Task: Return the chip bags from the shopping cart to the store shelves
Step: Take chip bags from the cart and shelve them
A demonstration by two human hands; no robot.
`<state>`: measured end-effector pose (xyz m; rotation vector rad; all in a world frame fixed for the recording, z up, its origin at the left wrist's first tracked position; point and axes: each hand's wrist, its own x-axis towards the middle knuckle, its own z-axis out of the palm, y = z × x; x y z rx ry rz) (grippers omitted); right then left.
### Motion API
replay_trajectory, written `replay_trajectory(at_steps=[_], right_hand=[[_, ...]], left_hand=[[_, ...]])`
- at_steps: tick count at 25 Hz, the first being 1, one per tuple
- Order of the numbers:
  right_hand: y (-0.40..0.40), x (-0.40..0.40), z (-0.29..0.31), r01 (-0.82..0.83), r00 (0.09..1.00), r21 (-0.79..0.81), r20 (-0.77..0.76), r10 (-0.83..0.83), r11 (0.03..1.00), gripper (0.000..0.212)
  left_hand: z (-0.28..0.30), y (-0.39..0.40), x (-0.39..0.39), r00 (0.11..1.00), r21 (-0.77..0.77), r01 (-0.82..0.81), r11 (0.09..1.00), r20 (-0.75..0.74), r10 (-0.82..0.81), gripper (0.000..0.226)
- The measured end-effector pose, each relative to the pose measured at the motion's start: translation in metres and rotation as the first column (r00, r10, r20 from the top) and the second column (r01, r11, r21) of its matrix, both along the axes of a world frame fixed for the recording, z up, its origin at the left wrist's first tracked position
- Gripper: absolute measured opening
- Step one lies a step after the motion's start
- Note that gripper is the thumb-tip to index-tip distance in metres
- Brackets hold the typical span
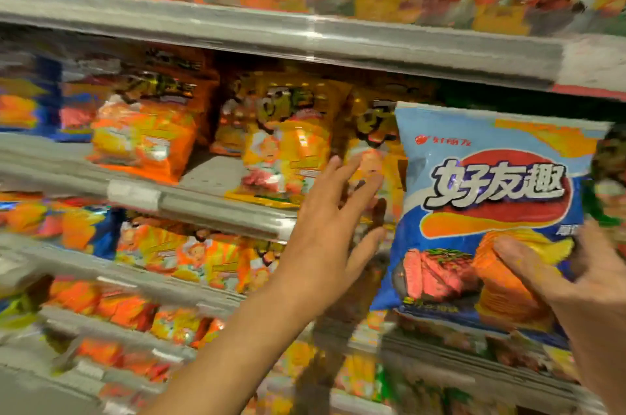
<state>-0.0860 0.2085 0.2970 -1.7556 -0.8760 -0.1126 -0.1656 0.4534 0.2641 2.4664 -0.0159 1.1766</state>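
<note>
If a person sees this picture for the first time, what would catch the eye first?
First, the big blue chip bag at the right, upright in front of the shelves, gripped low by the right hand. Next, the left hand in the middle, fingers spread, reaching toward the yellow bags on the middle shelf.

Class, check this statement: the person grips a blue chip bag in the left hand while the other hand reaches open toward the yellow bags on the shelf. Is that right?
Not quite. The head view shows the right hand gripping the blue chip bag, thumb across its front. The left hand is the one reaching, fingers spread, toward the yellow bags on the shelf.
</note>
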Motion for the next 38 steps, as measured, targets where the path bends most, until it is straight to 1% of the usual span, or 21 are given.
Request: replay_trajectory(at_steps=[1, 2, 3, 4, 8, 9, 12, 14, 16, 18, 20, 23, 25, 27, 29, 31, 33, 34, 36, 37, 38], right_hand=[[0.035, -0.012, 0.001, 0.011, 0.998, 0.083, -0.061, -0.006, 0.997, 0.088], [0.063, -0.022, -0.007, -0.007, 0.993, 0.144, -0.113, 0.024, 0.99, 0.069], [0.087, -0.033, -0.014, -0.025, 0.992, 0.127, -0.123, 0.041, 0.992, 0.055], [0.113, -0.05, -0.018, -0.085, 0.984, 0.135, -0.145, 0.105, 0.987, 0.048], [0.201, -0.108, -0.022, -0.173, 0.952, 0.177, -0.223, 0.211, 0.969, 0.052], [0.221, -0.119, -0.02, -0.188, 0.943, 0.164, -0.247, 0.225, 0.968, 0.057], [0.276, -0.149, -0.013, -0.197, 0.946, 0.125, -0.236, 0.222, 0.972, 0.072], [0.309, -0.165, -0.012, -0.189, 0.942, 0.148, -0.253, 0.222, 0.971, 0.083], [0.345, -0.177, -0.013, -0.208, 0.935, 0.155, -0.258, 0.243, 0.966, 0.088], [0.384, -0.186, -0.012, -0.241, 0.926, 0.177, -0.252, 0.281, 0.954, 0.085], [0.423, -0.19, -0.012, -0.276, 0.909, 0.192, -0.267, 0.321, 0.942, 0.076], [0.487, -0.19, -0.012, -0.328, 0.915, 0.188, -0.179, 0.361, 0.926, 0.064], [0.533, -0.186, -0.008, -0.37, 0.906, 0.223, -0.13, 0.404, 0.902, 0.061], [0.579, -0.18, -0.005, -0.357, 0.914, 0.244, -0.108, 0.391, 0.902, 0.059], [0.616, -0.178, 0.001, -0.326, 0.939, 0.234, -0.034, 0.343, 0.916, 0.056], [0.648, -0.176, 0.004, -0.265, 0.964, 0.191, 0.034, 0.264, 0.945, 0.061], [0.671, -0.177, 0.001, -0.195, 0.979, 0.155, 0.095, 0.182, 0.968, 0.078], [0.68, -0.179, -0.001, -0.159, 0.984, 0.149, 0.106, 0.144, 0.976, 0.083], [0.696, -0.184, -0.003, -0.102, 0.993, 0.171, 0.078, 0.089, 0.98, 0.077], [0.703, -0.185, -0.004, -0.078, 0.996, 0.188, 0.057, 0.069, 0.979, 0.072], [0.711, -0.185, -0.005, -0.063, 0.998, 0.197, 0.029, 0.058, 0.978, 0.074]], left_hand=[[-0.004, 0.021, -0.021, 1.0, -0.016, -0.008, 1.0, -0.016, 0.007, 0.057], [-0.009, 0.052, -0.05, 0.997, -0.011, -0.07, 0.997, -0.012, 0.07, 0.057], [-0.013, 0.081, -0.075, 0.993, -0.012, -0.111, 0.994, -0.035, 0.11, 0.058], [-0.016, 0.103, -0.095, 0.986, -0.003, -0.16, 0.987, -0.057, 0.16, 0.06], [-0.026, 0.176, -0.171, 0.943, 0.035, -0.292, 0.956, -0.156, 0.294, 0.063], [-0.029, 0.192, -0.187, 0.938, 0.033, -0.308, 0.951, -0.156, 0.31, 0.064], [-0.034, 0.238, -0.231, 0.916, 0.014, -0.357, 0.934, -0.189, 0.353, 0.064], [-0.04, 0.262, -0.252, 0.908, 0.022, -0.38, 0.925, -0.184, 0.377, 0.063], [-0.044, 0.288, -0.269, 0.896, 0.036, -0.394, 0.918, -0.205, 0.393, 0.063], [-0.047, 0.318, -0.281, 0.885, 0.027, -0.418, 0.908, -0.215, 0.414, 0.063], [-0.05, 0.351, -0.288, 0.874, 0.017, -0.444, 0.896, -0.213, 0.437, 0.063], [-0.055, 0.403, -0.298, 0.86, 0.013, -0.469, 0.883, -0.222, 0.46, 0.061], [-0.053, 0.442, -0.311, 0.828, 0.018, -0.509, 0.861, -0.263, 0.495, 0.059], [-0.044, 0.489, -0.322, 0.788, 0.047, -0.554, 0.831, -0.291, 0.542, 0.055], [-0.033, 0.532, -0.327, 0.762, 0.072, -0.587, 0.807, -0.286, 0.58, 0.05], [-0.026, 0.568, -0.323, 0.775, 0.088, -0.575, 0.814, -0.26, 0.576, 0.05], [-0.028, 0.59, -0.31, 0.807, 0.091, -0.531, 0.842, -0.25, 0.535, 0.048], [-0.031, 0.597, -0.303, 0.827, 0.079, -0.5, 0.862, -0.25, 0.503, 0.045], [-0.036, 0.605, -0.29, 0.881, 0.012, -0.42, 0.908, -0.235, 0.41, 0.04], [-0.037, 0.611, -0.284, 0.913, -0.046, -0.37, 0.928, -0.202, 0.354, 0.038], [-0.037, 0.617, -0.279, 0.937, -0.124, -0.334, 0.934, -0.156, 0.314, 0.038]])
